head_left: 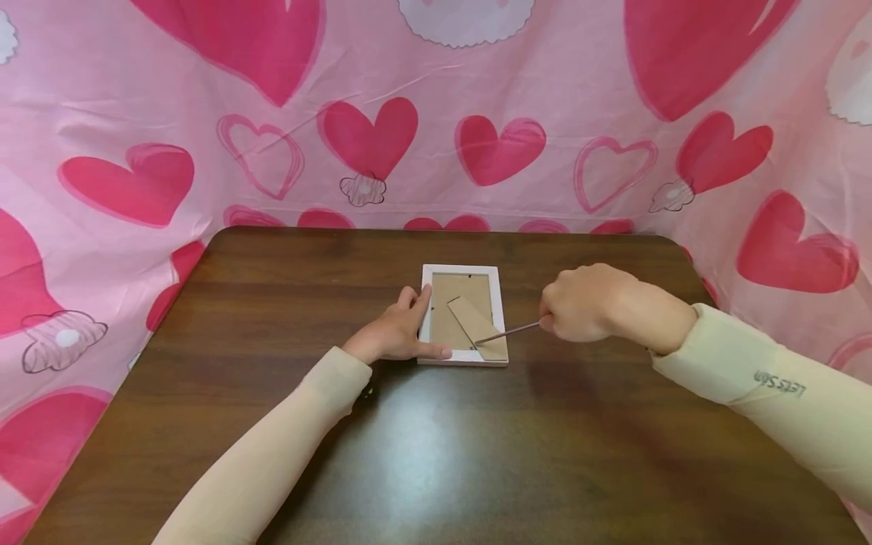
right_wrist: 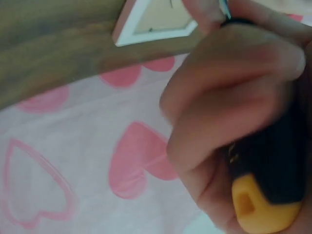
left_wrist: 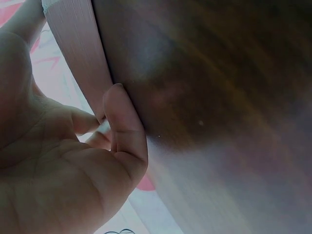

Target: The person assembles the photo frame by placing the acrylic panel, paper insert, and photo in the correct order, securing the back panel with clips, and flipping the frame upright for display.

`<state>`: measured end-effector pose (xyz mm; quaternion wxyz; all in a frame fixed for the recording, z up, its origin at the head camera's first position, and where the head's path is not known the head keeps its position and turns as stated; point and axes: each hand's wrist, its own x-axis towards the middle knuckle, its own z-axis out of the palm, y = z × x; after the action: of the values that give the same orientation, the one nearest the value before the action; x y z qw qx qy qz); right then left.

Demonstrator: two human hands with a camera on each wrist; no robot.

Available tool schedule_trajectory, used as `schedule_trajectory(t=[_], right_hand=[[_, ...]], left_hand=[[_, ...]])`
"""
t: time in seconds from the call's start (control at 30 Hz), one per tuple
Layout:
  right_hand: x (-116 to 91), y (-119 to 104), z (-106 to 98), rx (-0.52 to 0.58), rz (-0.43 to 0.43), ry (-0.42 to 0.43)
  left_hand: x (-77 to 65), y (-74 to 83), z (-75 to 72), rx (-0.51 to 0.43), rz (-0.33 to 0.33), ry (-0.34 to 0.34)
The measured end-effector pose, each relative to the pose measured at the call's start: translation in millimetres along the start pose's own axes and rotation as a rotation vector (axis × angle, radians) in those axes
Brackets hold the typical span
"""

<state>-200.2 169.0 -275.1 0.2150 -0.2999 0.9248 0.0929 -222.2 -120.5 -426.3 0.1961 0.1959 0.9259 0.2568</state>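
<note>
My right hand [head_left: 589, 303] is curled round the black-and-yellow handle [right_wrist: 267, 209] of a screwdriver [head_left: 511, 331]. My left hand [head_left: 395, 329] is spread, its thumb on the near rim and fingers along the left side of the white photo frame [head_left: 496, 291], which lies back-up on the wood-grain table [head_left: 306, 303]. The cardboard easel leg [head_left: 472, 322] slants across the backing board [head_left: 459, 284], obstructing its lower right; the screwdriver tip meets its lower end. Heart-print cloth [head_left: 436, 83] encloses the far side and both ends. Right sleeve [head_left: 763, 386]: inverted lettering, apparently beginning "Lets". Handle marking: yellowish, illegible.
</note>
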Motion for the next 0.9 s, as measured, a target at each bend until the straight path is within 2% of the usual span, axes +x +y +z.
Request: schedule_trajectory(t=[0.13,0.5,0.7,0.9], right_hand=[[-6,-10,-2,-0.107,-0.020,0.110],[-4,-29,-2,-0.195,0.002,0.139],[0,-34,-10,-0.158,0.077,0.069],[8,-41,-19,-0.110,0.142,-0.030]], left_hand=[[-0.9,2.1,-1.5,-0.005,-0.019,0.005],[2.8,1.4,1.9,-0.001,-0.024,-0.002],[5.0,-0.8,3.7,-0.001,-0.027,0.002],[-0.3,2.5,-0.1,-0.025,-0.010,0.008]])
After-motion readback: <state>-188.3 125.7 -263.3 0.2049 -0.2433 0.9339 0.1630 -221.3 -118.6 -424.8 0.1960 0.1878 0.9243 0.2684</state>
